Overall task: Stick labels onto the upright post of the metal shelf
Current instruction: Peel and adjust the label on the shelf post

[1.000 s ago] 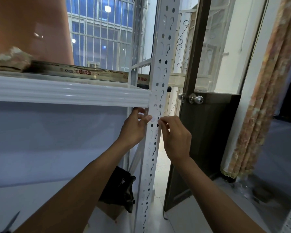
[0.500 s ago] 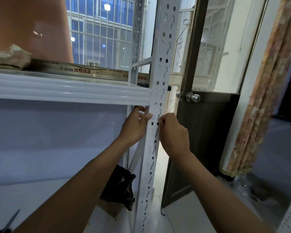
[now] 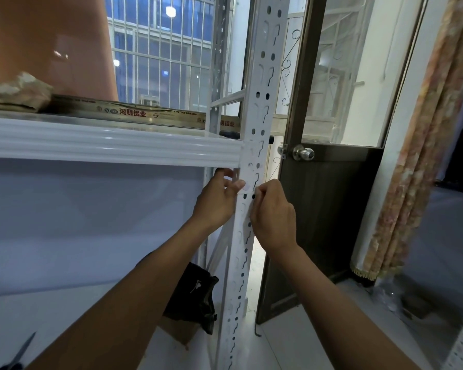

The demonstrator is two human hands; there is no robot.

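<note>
A home, by a side door.
We see a patterned curtain, a dark door with a round knob, a barred window, a tiled floor and a white metal shelf loaded with odds and ends.

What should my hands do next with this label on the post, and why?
Probably press the label down and rub it flat toward its right edge. It sits on the post just under the beam; the left hand grips the post with its thumb on the label, and the right hand pinches its right edge, so that side may not be stuck.
</note>
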